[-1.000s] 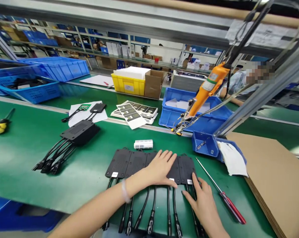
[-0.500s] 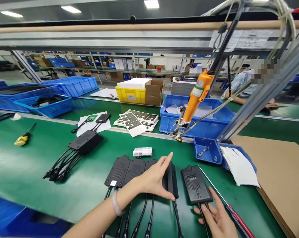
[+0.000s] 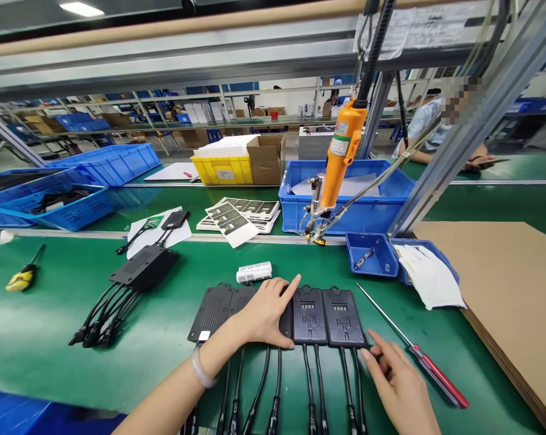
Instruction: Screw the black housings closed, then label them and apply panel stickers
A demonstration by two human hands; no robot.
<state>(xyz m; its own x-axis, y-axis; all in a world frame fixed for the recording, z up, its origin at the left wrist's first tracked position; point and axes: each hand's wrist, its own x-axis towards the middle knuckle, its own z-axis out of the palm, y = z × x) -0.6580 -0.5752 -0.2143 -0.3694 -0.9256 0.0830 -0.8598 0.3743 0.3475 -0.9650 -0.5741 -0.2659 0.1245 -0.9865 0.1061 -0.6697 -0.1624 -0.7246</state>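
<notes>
On the green bench top [image 3: 51, 302], right in front of the person, sits a row of flat black modules [image 3: 273, 314] lying side by side with their cables [image 3: 309, 386] trailing back toward the near edge. Left hand [image 3: 264, 314] is resting flat over the middle of the row, fingers spread and mostly straight, thumb along the near edge of one module, not gripping anything, just pressing down. Right hand [image 3: 400, 389] is near the front right corner of the row, fingers loosely open, with the fingertips [image 3: 368, 353] at or just beside the corner of the rightmost module [image 3: 343, 317] where its cables come out; holding nothing as far as I can see. Two modules on the right show their labelled faces up. Just right of the hand lies a red-handled screwdriver [image 3: 413, 347] at an angle. Behind the row there's a small white block [image 3: 253, 272], and an orange powered screwdriver [image 3: 336, 160] hangs from above. Off to the left is another black module with a cable bundle [image 3: 132, 281].
</notes>
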